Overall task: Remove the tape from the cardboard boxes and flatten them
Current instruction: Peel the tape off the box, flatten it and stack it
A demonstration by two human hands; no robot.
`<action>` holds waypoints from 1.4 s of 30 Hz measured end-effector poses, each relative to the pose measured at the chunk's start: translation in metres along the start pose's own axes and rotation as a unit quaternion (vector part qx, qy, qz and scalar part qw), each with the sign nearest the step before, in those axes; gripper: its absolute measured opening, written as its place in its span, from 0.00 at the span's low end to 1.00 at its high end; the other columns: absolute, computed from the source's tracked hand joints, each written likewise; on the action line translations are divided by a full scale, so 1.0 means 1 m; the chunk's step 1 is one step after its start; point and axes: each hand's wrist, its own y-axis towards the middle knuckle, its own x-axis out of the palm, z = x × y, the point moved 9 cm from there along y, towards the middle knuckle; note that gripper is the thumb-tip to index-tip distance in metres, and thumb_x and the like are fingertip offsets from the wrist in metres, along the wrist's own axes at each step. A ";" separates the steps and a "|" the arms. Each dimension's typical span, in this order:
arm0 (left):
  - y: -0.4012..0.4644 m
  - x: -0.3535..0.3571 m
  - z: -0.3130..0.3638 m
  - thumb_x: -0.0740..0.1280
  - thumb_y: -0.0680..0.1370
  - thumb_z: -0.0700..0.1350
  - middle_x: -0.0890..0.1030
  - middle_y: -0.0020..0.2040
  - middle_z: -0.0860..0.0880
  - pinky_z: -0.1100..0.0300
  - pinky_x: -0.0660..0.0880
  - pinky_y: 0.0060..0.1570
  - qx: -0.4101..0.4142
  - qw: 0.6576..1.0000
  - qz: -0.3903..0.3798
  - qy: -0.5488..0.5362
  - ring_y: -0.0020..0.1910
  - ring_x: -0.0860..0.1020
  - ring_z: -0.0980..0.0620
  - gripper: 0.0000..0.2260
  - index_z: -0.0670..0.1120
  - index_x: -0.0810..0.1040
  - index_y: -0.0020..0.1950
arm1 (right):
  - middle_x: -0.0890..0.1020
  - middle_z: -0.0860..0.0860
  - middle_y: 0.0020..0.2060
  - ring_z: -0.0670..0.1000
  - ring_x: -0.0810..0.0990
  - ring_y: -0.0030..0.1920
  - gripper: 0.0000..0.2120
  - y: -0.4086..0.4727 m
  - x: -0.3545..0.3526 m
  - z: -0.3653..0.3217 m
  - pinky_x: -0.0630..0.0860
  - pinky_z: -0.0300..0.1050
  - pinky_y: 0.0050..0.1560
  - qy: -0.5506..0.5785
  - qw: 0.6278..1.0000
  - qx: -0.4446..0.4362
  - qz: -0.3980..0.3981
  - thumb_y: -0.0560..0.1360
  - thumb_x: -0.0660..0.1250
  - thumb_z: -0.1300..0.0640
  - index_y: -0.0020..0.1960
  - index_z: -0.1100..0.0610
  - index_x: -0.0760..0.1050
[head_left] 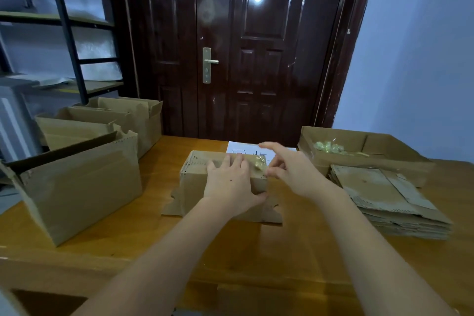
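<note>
The room is dim, with a cool bluish cast on the walls (423, 46) and a warmer tone on the wooden table (143, 236). Two bright spots of glare sit on the glossy dark door (256, 59) — reflections of a light somewhere behind the camera. Shadows are soft and weak; a faint one lies on the table under the forearms. The right hand (289, 169) is smeared by motion blur, its fingertips ghosted, while the left hand (230, 185) is sharper. Wide-angle distortion bends the door frame and shelf rack (66, 33) outward at the edges — detail softens toward the corners.
</note>
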 end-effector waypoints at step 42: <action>0.014 0.001 0.016 0.57 0.74 0.68 0.73 0.67 0.51 0.42 0.67 0.67 0.030 0.999 -0.006 -0.026 0.70 0.68 0.46 0.30 0.52 0.70 0.69 | 0.81 0.44 0.46 0.47 0.78 0.50 0.04 0.016 0.004 0.027 0.71 0.38 0.45 0.029 0.989 0.132 0.058 0.79 0.71 0.54 0.46 0.50 0.77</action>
